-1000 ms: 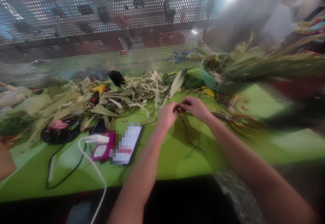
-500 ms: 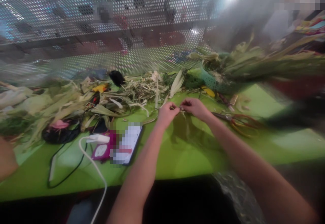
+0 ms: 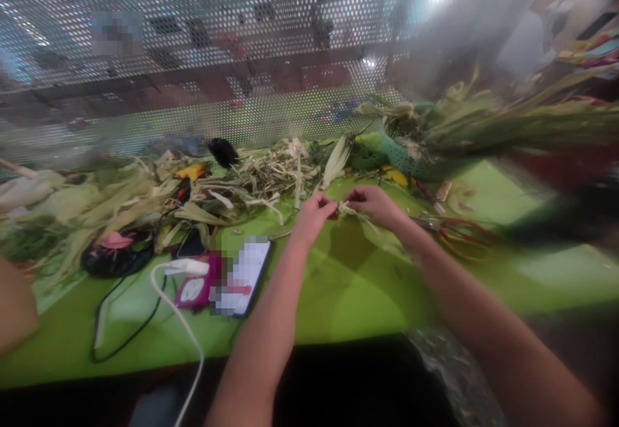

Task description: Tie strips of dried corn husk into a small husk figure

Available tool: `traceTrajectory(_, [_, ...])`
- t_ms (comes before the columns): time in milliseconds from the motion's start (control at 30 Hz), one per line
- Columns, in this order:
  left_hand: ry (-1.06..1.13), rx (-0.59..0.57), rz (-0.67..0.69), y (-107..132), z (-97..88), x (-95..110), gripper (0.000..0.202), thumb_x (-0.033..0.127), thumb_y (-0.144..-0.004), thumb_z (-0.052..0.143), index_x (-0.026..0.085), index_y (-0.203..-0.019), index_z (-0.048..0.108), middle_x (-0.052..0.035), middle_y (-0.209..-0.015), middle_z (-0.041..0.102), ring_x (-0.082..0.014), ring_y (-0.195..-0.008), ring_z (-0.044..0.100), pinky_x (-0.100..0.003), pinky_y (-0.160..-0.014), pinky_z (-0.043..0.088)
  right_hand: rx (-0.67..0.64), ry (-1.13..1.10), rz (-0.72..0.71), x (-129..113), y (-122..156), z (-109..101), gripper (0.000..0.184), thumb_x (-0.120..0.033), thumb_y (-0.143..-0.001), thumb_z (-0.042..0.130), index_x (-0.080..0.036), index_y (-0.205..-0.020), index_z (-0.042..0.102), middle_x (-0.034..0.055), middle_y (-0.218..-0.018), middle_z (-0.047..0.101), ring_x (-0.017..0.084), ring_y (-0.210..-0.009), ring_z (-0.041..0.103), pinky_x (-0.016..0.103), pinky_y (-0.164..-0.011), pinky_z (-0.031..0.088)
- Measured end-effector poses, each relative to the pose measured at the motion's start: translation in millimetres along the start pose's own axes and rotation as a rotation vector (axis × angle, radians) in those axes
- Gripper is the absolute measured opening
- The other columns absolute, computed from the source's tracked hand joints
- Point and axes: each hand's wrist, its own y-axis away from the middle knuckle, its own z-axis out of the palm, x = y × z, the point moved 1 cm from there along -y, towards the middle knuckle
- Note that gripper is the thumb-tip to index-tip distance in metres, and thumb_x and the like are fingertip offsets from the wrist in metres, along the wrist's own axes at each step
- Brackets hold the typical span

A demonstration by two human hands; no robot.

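Observation:
My left hand (image 3: 313,215) and my right hand (image 3: 373,206) meet above the green table (image 3: 348,298), both pinched on a small pale strip of dried leaf (image 3: 349,208) held between them. A thin piece of the strip trails down to the right under my right wrist. Both hands hover just in front of a heap of dried leaf strips and husks (image 3: 261,175).
A phone (image 3: 244,276) lies on the table to the left, beside a pink item and a white cable (image 3: 176,311). Scissors (image 3: 454,233) rest at the right. A teal basket (image 3: 411,156) with long leaves stands behind. A perforated metal screen (image 3: 242,59) closes the back. Another person's hand (image 3: 14,304) shows far left.
My hands have lifted slightly and drawn the pale strip out between them. The view has blurred at my right forearm, which is moving.

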Motion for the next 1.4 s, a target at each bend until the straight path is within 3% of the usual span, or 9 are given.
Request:
traceTrajectory(167, [-0.615,-0.023,0.176,2,-4.0,5,0.01,0.022,-0.076,0.061,0.019,-0.07,0.054,0.0013,-0.068,0.058,-0.0131,-0.065,0.052,-0.026,-0.065,0.04,-0.035,-0.01,-0.01,-1,1,1,0.015,-0.026,-0.068,0.074,-0.016,-0.077,0.068,0.0025,-0.072,0.071,0.013,-0.065,0.063,0.027,-0.065,0.051])
traceTrajectory(300, [-0.79,-0.03,0.212,4,-2.8,5,0.008,0.017,-0.078,0.056,0.02,-0.071,0.054,-0.0001,-0.069,0.059,-0.0148,-0.066,0.052,-0.026,-0.064,0.037,-0.034,0.105,-0.054,7,-1,5,0.012,-0.024,-0.066,0.073,-0.016,-0.074,0.07,0.0008,-0.068,0.07,0.014,-0.065,0.062,0.026,-0.063,0.049])
traceTrajectory(500, [-0.658,0.029,0.146,-2,-3.9,-3,0.009,0.021,-0.078,0.059,0.019,-0.071,0.055,-0.0008,-0.072,0.06,-0.0154,-0.068,0.054,-0.027,-0.068,0.038,0.053,0.305,-0.03,19,-4,6,0.013,-0.027,-0.069,0.074,-0.018,-0.079,0.075,0.0008,-0.07,0.072,0.015,-0.066,0.062,0.025,-0.062,0.044])
traceTrajectory(633, [-0.501,0.088,0.075,-8,-6.8,-13,0.013,0.026,-0.076,0.064,0.018,-0.071,0.056,-0.0003,-0.07,0.06,-0.0143,-0.067,0.054,-0.026,-0.067,0.039,0.05,0.218,0.026,23,-6,8,0.023,-0.024,-0.069,0.072,-0.017,-0.09,0.076,0.0004,-0.068,0.07,0.014,-0.062,0.061,0.024,-0.058,0.042])
traceTrajectory(767, [-0.391,0.123,0.047,-11,-9.4,-19,0.018,0.03,-0.073,0.069,0.017,-0.07,0.057,0.0005,-0.065,0.06,-0.0136,-0.064,0.055,-0.025,-0.065,0.04,0.04,0.147,0.036,24,-7,10,0.02,-0.027,-0.069,0.073,-0.015,-0.084,0.077,0.0017,-0.066,0.071,0.014,-0.058,0.06,0.024,-0.056,0.043])
traceTrajectory(1033, [-0.389,0.183,-0.001,-5,-12.2,-5,0.024,0.036,-0.074,0.072,0.017,-0.07,0.058,0.0,-0.061,0.064,-0.0135,-0.058,0.055,-0.026,-0.063,0.04,0.124,0.103,0.024,30,-9,12,0.014,-0.027,-0.066,0.074,-0.017,-0.076,0.073,0.002,-0.067,0.071,0.015,-0.061,0.062,0.026,-0.059,0.047])
traceTrajectory(1200, [-0.466,0.179,0.103,-4,-14.1,-1,0.024,0.036,-0.074,0.072,0.017,-0.071,0.058,0.0013,-0.067,0.06,-0.0115,-0.062,0.052,-0.024,-0.063,0.04,0.189,0.129,0.015,26,-6,15,0.013,-0.026,-0.067,0.072,-0.018,-0.077,0.073,0.0018,-0.071,0.072,0.016,-0.064,0.062,0.026,-0.061,0.046])
traceTrajectory(1400, [-0.481,0.144,0.302,-3,-13.7,2,0.02,0.029,-0.076,0.069,0.016,-0.069,0.055,-0.0042,-0.1,0.065,-0.0085,-0.068,0.053,-0.023,-0.07,0.045,0.265,0.111,0.009,24,-5,20,0.014,-0.026,-0.066,0.072,-0.018,-0.077,0.073,0.0015,-0.069,0.072,0.016,-0.063,0.063,0.027,-0.062,0.046])
